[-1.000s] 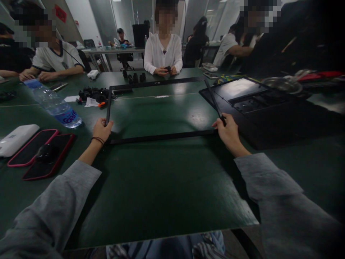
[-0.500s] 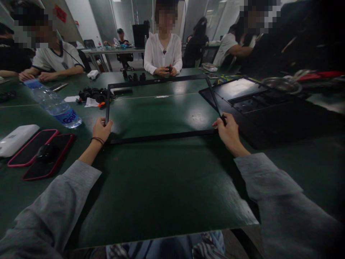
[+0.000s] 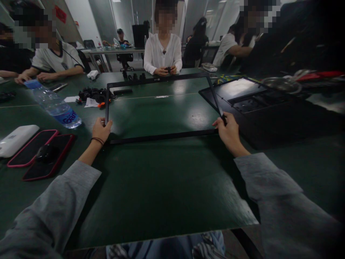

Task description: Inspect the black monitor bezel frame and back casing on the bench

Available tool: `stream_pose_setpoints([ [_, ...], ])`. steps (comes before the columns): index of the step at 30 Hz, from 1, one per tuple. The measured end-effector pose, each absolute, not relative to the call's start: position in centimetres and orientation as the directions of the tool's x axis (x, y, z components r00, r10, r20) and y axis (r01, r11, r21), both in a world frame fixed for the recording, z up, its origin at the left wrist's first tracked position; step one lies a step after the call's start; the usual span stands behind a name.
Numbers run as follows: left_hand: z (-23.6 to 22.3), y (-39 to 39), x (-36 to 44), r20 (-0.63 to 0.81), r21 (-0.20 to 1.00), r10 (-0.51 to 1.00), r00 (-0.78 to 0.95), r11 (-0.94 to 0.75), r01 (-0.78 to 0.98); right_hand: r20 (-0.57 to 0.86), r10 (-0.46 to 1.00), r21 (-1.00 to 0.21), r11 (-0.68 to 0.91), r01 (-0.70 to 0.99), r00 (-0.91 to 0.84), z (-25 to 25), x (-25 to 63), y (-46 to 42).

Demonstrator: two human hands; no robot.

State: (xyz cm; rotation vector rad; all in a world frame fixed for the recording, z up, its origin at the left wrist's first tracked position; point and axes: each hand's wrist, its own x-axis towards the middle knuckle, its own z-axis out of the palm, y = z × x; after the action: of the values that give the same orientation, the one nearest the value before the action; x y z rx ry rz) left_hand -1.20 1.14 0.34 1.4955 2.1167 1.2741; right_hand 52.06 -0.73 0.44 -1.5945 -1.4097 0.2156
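Observation:
A thin black rectangular screen bezel point(image 3: 161, 137) is held up over the green table, with the tabletop showing through its opening. My left hand point(image 3: 101, 130) is closed around its left side, near the close corner. On the opposite side, my right hand point(image 3: 228, 133) pinches the right strip near the other close corner. The bezel's far edge is tilted up. To the right of my right hand lies a black panel point(image 3: 256, 102) with a shiny area and a recessed section; its kind is not clear.
On the left are a water bottle point(image 3: 58, 106), a white device point(image 3: 20, 139) and two red-edged phones point(image 3: 58, 158), one with a black object on it. Black small parts point(image 3: 93, 94) lie beyond. A co-worker point(image 3: 163, 54) sits opposite, holding a small dark item.
The bezel's far edge has risen very slightly. Both my hands keep the same grip and almost the same place.

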Motion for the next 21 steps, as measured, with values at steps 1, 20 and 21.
stream_pose_setpoints([
  [1, 0.32, 1.14, -1.21, 0.267, 0.766, 0.859, -0.437, 0.086, 0.637, 0.44, 0.84, -0.729, 0.127, 0.673, 0.318, 0.44, 52.06, -0.71],
  [20, 0.79, 0.7, -0.7, 0.217, 0.784, 0.872, -0.439, 0.112, 0.611, 0.426, 0.844, -0.734, 0.112, 0.669, 0.326, 0.49, 51.89, -0.79],
  [21, 0.84, 0.65, -0.65, 0.213, 0.782, 0.872, -0.44, 0.117, 0.612, 0.423, 0.847, -0.733, 0.11, 0.671, 0.323, 0.42, 51.97, -0.71],
])
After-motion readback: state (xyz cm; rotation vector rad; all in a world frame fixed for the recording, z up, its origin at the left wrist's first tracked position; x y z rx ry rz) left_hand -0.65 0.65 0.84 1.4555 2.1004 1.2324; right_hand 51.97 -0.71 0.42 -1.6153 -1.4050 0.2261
